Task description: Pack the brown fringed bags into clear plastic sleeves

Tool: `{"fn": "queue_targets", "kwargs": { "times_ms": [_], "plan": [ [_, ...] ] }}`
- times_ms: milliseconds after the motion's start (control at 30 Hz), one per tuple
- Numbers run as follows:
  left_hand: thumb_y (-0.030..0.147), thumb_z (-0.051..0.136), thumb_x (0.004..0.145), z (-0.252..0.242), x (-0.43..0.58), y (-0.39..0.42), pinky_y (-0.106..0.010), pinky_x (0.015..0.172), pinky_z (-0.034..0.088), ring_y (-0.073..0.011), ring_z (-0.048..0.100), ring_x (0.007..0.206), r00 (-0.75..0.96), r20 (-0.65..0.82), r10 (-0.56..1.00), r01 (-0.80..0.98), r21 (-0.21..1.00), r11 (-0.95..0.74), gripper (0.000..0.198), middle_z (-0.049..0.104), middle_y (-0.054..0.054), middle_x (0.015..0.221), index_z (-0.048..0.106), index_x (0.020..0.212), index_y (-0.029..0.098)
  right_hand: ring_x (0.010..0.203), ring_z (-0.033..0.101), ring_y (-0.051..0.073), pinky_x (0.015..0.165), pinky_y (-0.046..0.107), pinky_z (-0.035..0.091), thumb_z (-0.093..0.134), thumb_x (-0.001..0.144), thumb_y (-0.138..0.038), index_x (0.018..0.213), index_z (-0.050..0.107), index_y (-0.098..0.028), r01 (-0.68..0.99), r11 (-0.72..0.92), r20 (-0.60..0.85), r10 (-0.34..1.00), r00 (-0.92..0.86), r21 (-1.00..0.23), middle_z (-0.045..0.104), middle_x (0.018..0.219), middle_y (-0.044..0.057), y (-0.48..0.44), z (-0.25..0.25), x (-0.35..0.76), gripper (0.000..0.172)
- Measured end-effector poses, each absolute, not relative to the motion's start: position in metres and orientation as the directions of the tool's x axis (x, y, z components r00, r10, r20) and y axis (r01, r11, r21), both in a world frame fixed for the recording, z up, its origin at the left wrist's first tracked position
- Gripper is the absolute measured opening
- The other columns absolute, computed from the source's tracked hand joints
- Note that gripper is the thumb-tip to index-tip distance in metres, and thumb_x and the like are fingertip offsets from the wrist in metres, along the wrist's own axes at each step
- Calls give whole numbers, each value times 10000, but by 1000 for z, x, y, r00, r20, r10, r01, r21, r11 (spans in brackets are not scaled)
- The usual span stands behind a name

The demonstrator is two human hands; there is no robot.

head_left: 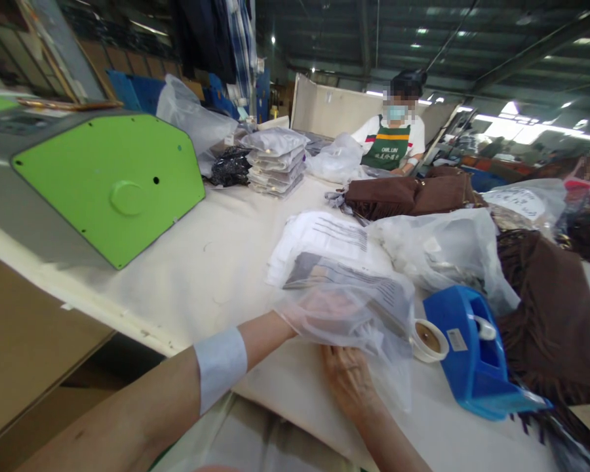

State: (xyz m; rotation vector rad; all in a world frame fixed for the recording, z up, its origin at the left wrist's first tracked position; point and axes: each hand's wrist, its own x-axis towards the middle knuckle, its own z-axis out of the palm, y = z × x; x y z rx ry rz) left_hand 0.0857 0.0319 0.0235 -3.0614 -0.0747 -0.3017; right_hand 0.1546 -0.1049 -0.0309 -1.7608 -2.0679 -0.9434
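Observation:
My left hand [319, 311] is inside a clear plastic bag [354, 308], fingers spread flat against the film. The bag has printed text on it and lies on top of a pile of similar bags [319, 239] on the white table [216, 262]. A white band [221, 367] wraps my left forearm. My right hand [349, 380] holds the bag's lower open edge from beneath, its fingers closed on the plastic. A blue tape dispenser [476, 360] with a roll of tape [427, 339] stands just right of both hands.
A green and grey machine [103, 183] sits on the left of the table. Stacked packed bags [275, 160] lie at the back. Brown fringed garments [545, 308] and loose plastic bags [447, 249] cover the right side. A person in a green apron [393, 141] works across the table.

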Motion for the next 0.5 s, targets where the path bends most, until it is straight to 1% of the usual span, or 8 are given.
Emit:
{"fn": "queue_targets", "kwargs": {
  "times_ms": [100,167,233,333,433,467,500],
  "plan": [
    [413,376,904,16,76,31,-378,984,318,-235,368,1224,974,226,-23,-2,-93,-996,473,415,-44,1372,344,1349,255,515,495,168,545,309,346,341,675,42,859,558,-154,945,82,595,758,-267,318,586,614,48,-117,-30,154,345],
    [444,355,901,13,72,27,-426,933,344,-266,372,1202,967,254,1,29,-105,-994,480,413,-59,1360,319,1353,287,551,516,160,592,306,364,330,695,32,898,549,-143,944,86,599,753,-272,320,610,671,59,-127,-29,151,347],
    [442,335,906,12,72,23,-427,868,375,-275,409,1144,961,271,55,86,-103,-991,449,440,-65,1321,337,1333,303,598,540,147,632,293,379,322,707,28,906,549,-144,948,98,601,752,-270,303,628,739,67,-135,-31,148,348],
    [326,334,920,14,74,20,-407,834,379,-253,469,1037,959,275,62,99,-122,-988,382,507,-59,1233,385,1298,297,667,566,133,677,272,408,334,765,-9,944,567,-168,967,104,615,755,-229,233,637,813,58,-142,-44,146,334],
    [311,367,904,16,76,19,-387,818,381,-250,480,1018,959,278,47,90,-144,-985,405,521,-67,1222,392,1306,261,750,576,130,714,281,451,416,870,-169,1015,570,-197,988,88,662,734,-152,129,624,893,44,-143,-61,152,214],
    [324,379,898,15,77,18,-386,829,378,-256,472,1042,957,288,44,89,-145,-985,418,515,-71,1238,398,1308,244,787,575,132,726,294,465,447,884,-243,1031,566,-207,989,94,674,724,-144,111,614,941,42,-141,-64,157,192],
    [332,386,893,14,78,18,-388,852,372,-260,461,1074,954,297,32,79,-147,-986,425,513,-71,1251,408,1305,229,831,571,138,742,313,477,471,884,-306,1044,561,-217,989,105,680,718,-148,104,601,1000,44,-138,-66,164,204]
  ]
}}
